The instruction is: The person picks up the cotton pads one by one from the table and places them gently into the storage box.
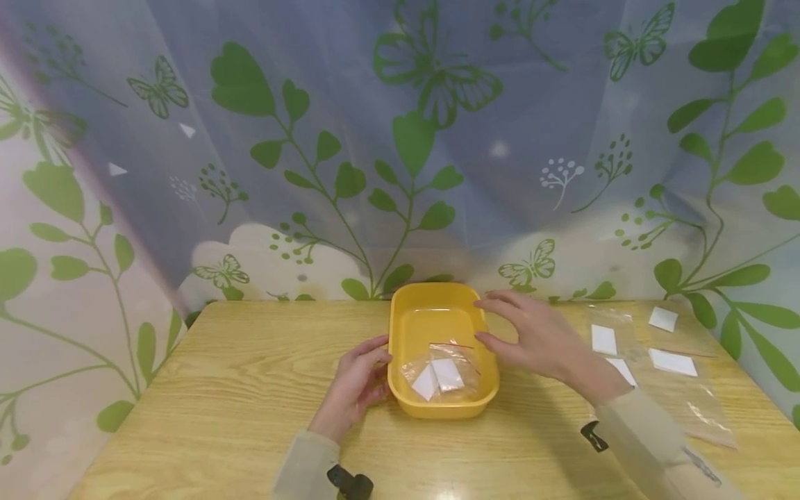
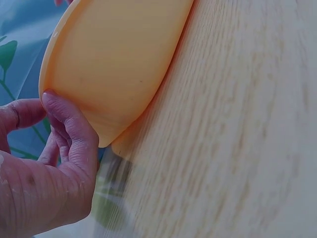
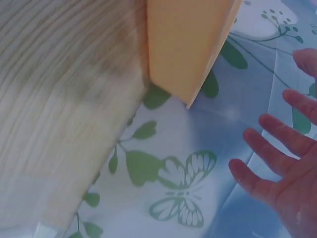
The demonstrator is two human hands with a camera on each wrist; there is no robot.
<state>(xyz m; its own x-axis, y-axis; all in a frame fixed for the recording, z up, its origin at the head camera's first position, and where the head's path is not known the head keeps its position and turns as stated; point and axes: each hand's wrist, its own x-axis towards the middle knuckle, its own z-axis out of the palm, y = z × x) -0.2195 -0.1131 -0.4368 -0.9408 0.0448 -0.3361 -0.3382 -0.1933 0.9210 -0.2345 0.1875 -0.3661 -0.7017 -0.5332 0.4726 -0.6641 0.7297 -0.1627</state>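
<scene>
A yellow plastic tub (image 1: 444, 411) stands on the wooden table near the curtain. Inside it lie small clear zip bags (image 1: 446, 375) with white square pieces in them. At the tub's left side, my left hand (image 1: 353, 385) holds the rim with bent fingers. The left wrist view shows those fingertips (image 2: 49, 94) meeting at the edge of the tub wall (image 2: 114, 54). Over the right rim my right hand (image 1: 531, 333) hovers with thumb and fingers spread. In the right wrist view these fingers (image 3: 277, 158) are apart from the tub (image 3: 183, 44) and hold nothing.
More clear zip bags (image 1: 694, 399) lie at the table's right, with several white pieces (image 1: 672, 362) in or on them. A curtain (image 1: 337, 104) with green leaves and butterflies hangs behind the wooden table (image 1: 219, 403).
</scene>
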